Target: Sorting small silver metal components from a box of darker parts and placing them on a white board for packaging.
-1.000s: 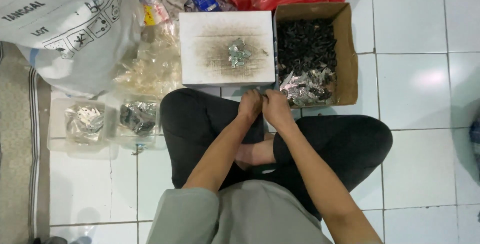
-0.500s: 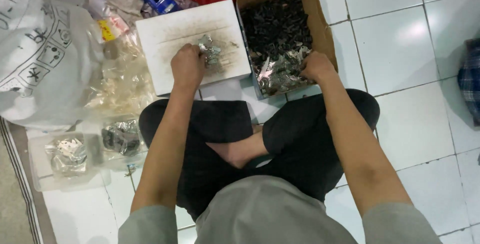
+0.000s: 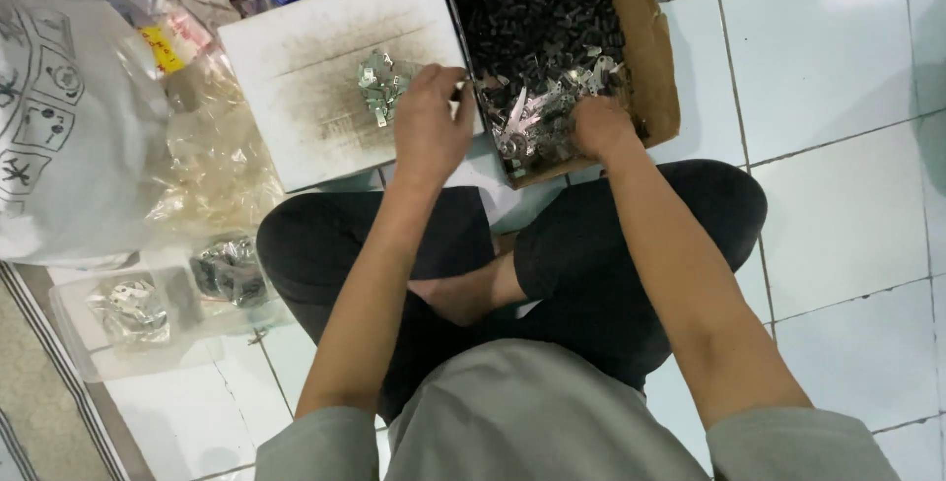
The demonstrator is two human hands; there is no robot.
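I sit cross-legged on a white tiled floor. My left hand hovers over the right edge of a soiled white board, just right of a small pile of silver metal parts. Its fingers are curled and its thumb sticks out; whether it holds anything is hidden. My right hand is knuckles-up in a cardboard box, its fingers dug into a heap of silver metal pieces. Black parts fill the back of that box.
A large white printed sack lies at the left, with clear plastic bags beside it. A shallow clear tray near my left knee holds two bags of metal parts. Blue and red items lie behind the board.
A second ago both hands were together in front of my lap. They then spread to the board and the box. My left hand has now drifted right, off the small pile.
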